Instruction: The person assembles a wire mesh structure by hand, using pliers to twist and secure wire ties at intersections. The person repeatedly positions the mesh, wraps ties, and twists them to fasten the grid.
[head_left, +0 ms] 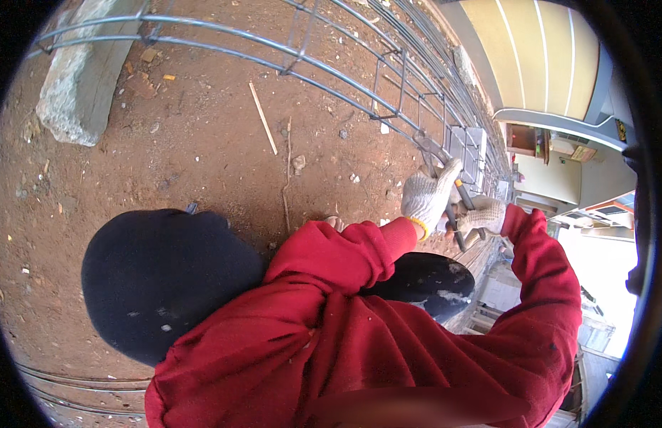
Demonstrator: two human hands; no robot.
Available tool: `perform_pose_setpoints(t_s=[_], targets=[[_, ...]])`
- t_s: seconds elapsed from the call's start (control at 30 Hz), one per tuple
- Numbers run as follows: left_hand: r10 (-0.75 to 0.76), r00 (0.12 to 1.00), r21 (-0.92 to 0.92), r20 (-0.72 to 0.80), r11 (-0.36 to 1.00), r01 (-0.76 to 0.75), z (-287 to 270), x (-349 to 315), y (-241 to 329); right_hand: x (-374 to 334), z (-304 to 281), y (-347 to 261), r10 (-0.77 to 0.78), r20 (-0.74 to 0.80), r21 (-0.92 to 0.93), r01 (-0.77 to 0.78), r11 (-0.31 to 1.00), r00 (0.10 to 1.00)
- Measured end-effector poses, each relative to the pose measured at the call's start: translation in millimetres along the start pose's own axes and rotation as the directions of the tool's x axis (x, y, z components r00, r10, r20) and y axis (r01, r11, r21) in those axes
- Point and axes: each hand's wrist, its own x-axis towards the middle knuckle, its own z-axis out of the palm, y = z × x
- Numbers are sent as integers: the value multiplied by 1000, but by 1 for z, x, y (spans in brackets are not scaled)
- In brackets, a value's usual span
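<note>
Both my hands wear off-white knitted gloves and are close together at the right, beside a long rebar cage [388, 118]. My left hand [425, 196] is closed around a long-handled pincer-like tool [465, 194]. The tool's metal head sticks out above the glove, against the cage bars; its exact jaws are hard to make out. My right hand [486, 215] is wrapped around the dark handles, one of which has a yellow band. Some of the fingers are hidden behind the tool and the gloves.
A rough concrete block [81, 93] lies at the upper left under the cage's bars. A thin wooden stick [263, 118] and small debris are scattered over the reddish dirt ground [209, 143]. A grey block [470, 150] stands beside the cage, near a yellow wall [538, 57].
</note>
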Motion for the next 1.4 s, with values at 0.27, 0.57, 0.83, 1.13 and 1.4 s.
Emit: perform_pose_setpoints(t_s=[0.27, 0.57, 0.83, 1.13, 1.4], targets=[[35, 973, 516, -226, 852, 90, -43, 37, -106, 53, -6, 68, 2, -232, -25, -8, 1000, 973], [524, 701, 724, -483, 690, -17, -167, 38, -73, 244, 28, 58, -745, -207, -597, 521, 610, 635], [549, 826, 858, -129, 479, -185, -188, 21, -57, 293, 64, 65, -886, -215, -500, 732, 462, 411], [459, 862, 525, -213, 798, -295, -159, -6, -9, 308, 34, 49, -617, 171, 497, 473, 727, 768], [390, 908, 970, 154, 113, -213, -106, -39, 31, 210, 27, 2, -977, -63, -682, 724, -108, -205]])
